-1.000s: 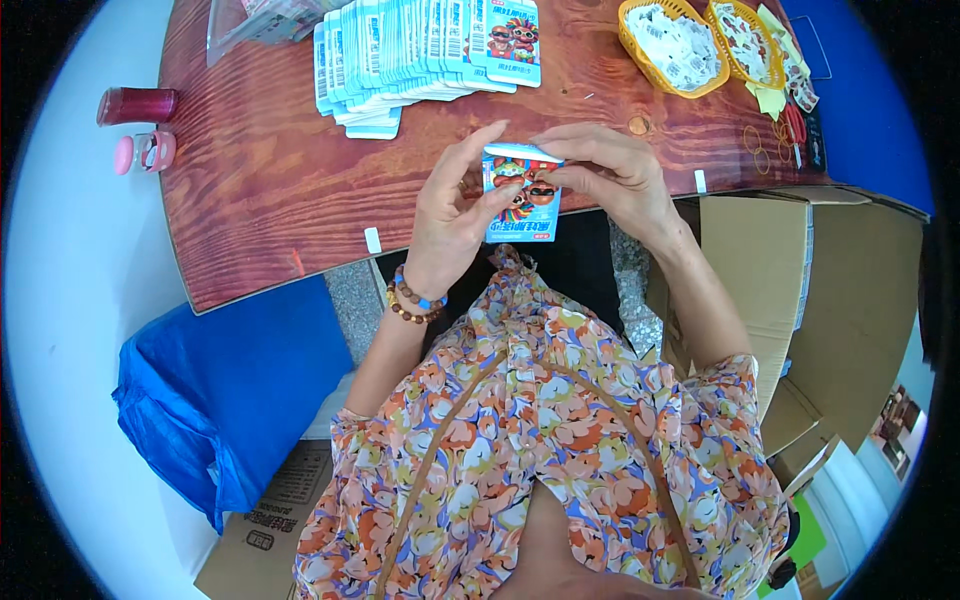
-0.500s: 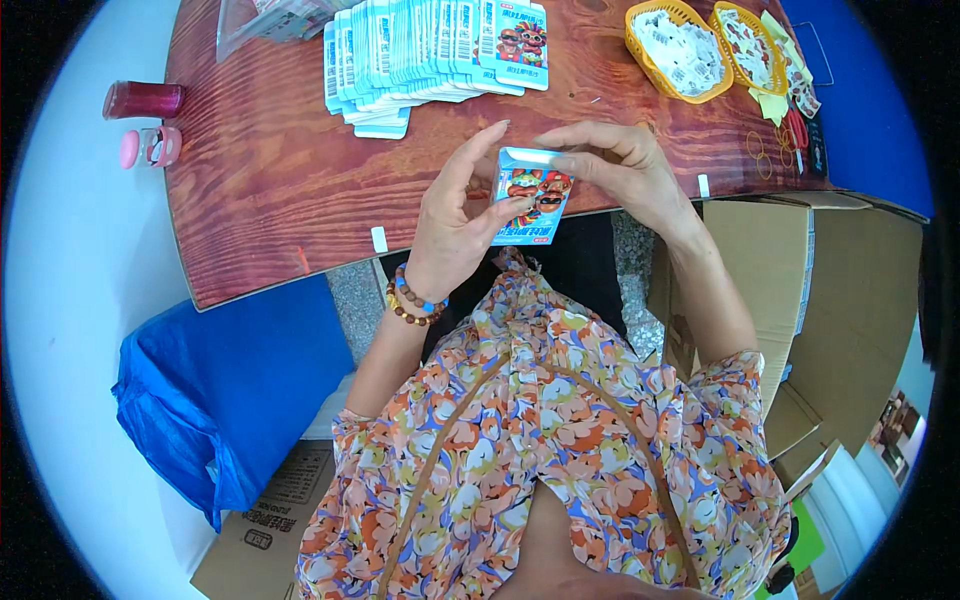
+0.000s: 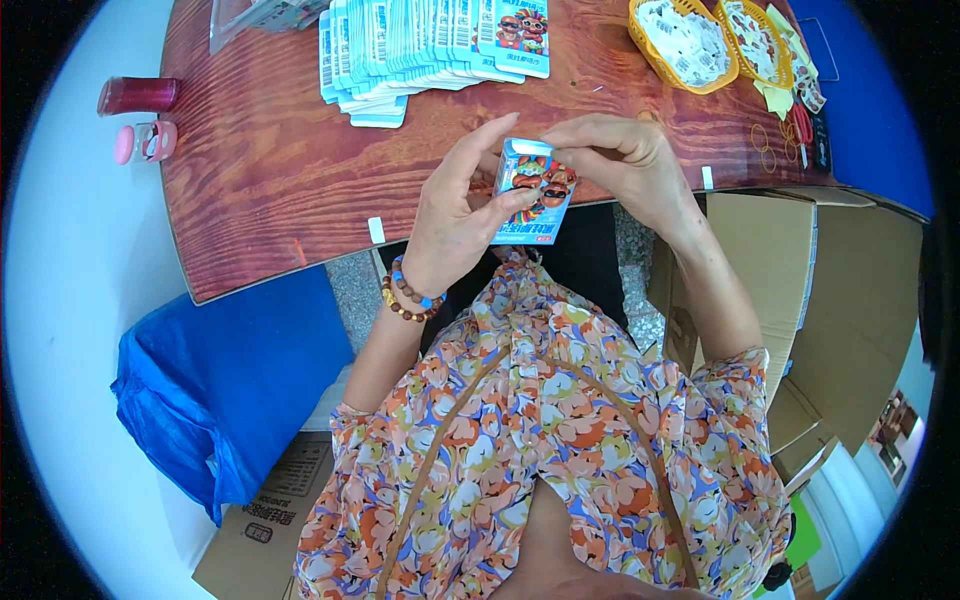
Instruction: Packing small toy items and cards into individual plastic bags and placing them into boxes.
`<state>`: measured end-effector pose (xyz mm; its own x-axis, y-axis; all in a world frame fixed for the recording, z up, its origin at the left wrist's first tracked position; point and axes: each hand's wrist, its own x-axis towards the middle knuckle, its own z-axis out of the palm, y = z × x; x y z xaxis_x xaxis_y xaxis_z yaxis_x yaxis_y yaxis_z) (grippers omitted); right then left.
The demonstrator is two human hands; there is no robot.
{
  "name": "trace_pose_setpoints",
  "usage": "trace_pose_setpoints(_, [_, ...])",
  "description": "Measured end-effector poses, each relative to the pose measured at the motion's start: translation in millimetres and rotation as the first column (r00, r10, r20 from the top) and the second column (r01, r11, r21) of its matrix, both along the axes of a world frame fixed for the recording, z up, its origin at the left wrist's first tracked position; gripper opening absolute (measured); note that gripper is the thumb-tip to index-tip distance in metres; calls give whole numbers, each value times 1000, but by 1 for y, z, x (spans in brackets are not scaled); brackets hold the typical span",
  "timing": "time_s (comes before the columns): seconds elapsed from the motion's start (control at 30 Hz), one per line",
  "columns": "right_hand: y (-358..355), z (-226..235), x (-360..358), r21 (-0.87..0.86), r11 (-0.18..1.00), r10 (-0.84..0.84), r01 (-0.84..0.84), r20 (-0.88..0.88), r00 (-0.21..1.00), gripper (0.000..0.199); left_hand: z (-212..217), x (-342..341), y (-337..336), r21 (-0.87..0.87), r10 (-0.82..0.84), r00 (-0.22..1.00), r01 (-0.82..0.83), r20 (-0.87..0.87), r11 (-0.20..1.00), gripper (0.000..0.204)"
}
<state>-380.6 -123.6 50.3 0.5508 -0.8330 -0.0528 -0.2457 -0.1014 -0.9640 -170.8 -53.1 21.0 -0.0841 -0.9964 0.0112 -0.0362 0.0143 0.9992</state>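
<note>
Both hands work a small blue carton at the worktop's near edge.

The left hand [image 3: 455, 215] clamps its fingers on the carton [image 3: 533, 190] from 9 o'clock; the right hand [image 3: 620, 165] pinches its top flap from 2 o'clock. The carton looks nearly shaped, its top not yet closed. At 11 o'clock a stack of flat cartons [image 3: 420, 45] waits on the worktop [image 3: 270, 170], so much seems left.

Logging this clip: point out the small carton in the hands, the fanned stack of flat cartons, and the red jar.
Small carton [image 3: 535, 190], head view, printed front face.
Flat carton stack [image 3: 420, 45], head view, middle of fan.
Red jar [image 3: 140, 95], head view, its side.
</note>
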Motion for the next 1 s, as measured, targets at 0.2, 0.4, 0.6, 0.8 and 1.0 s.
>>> trace_pose_setpoints(0.2, [7,4,6,206,978,-22,26,-22,1000,21,0,4,5,5,-14,1000,14,-5,1000,52])
trace_pose_setpoints(0.4, [10,4,6,-30,999,-19,15,-131,991,19,-2,4,6,-81,-15,982,31,188,996,51])
trace_pose_setpoints(0.6, [12,2,3,-439,887,27,-142,-256,966,19,-1,1,8,50,9,998,-6,-60,999,55])
trace_pose_setpoints(0.8, [7,5,5,-297,940,80,-166,-280,957,19,2,7,8,23,-64,984,61,167,998,54])
trace_pose_setpoints(1.0, [5,-5,4,-285,948,118,-143,-102,988,22,-1,4,9,35,-34,999,33,22,999,52])
